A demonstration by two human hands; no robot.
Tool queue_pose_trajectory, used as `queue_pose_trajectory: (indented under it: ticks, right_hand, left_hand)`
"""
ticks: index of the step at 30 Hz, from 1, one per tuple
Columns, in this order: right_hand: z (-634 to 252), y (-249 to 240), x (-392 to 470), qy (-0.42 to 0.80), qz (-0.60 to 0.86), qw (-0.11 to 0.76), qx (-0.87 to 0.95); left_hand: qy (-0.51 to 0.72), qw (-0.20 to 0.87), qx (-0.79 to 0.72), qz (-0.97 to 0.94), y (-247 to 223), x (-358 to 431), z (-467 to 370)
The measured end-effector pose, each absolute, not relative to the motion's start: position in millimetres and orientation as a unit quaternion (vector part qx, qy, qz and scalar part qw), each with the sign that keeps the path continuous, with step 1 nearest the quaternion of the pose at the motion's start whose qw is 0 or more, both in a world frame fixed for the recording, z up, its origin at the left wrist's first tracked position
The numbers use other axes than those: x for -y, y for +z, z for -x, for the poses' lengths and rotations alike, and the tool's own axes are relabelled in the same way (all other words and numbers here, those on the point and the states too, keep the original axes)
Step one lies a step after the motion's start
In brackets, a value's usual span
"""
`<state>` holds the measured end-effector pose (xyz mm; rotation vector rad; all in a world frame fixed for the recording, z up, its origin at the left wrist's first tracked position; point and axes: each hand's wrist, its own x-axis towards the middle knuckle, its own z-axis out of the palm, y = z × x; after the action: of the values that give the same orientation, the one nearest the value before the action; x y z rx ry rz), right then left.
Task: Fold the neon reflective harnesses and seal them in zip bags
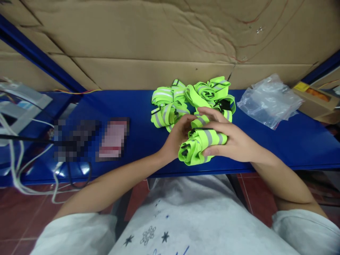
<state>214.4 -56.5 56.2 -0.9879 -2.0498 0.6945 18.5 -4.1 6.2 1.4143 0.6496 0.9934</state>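
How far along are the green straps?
Looks done: the coiled straps at the pile's left, lying on the blue table. In hand: a rolled bundle held between the left hand and right hand. Possibly left: the looser strap loops behind; total can't be told.

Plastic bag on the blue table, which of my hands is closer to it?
Your right hand: it grips the green roll from the right, the side toward the plastic bag. Your left hand is on the roll's left side, farther away.

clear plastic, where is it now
In the head view, the clear plastic lies at right, between the green straps and the cardboard box.
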Motion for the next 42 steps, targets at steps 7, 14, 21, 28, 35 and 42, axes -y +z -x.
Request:
queue_pose_trajectory:
  ticks: [7,14,21,28,35,42]
  right_hand:
    - [-210,50,55,0.192,0.334,0.361,0.849]
    - [-210,55,57,0.205,0.367,0.384,0.822]
    - [-212,44,49,0.172,0.394,0.404,0.807]
    - [-209,38,45,0.186,0.451,0.433,0.758]
    - [-203,40,44,0.272,0.463,0.482,0.692]
    - [-202,34,43,0.484,0.446,0.415,0.628]
  left_hand:
    - [0.428,0.683,-0.289,-0.516,10,-1,-16]
    - [0.415,0.7,-0.236,-0.53,22,0,-9]
    - [0.365,0.672,-0.124,-0.632,40,1,5]
    - [0.392,0.362,-0.11,-0.839,27,1,3]
    - [0.484,0.413,-0.186,-0.749,30,1,2]
    - [0.449,0.405,-0.118,-0.788,39,-2,8]
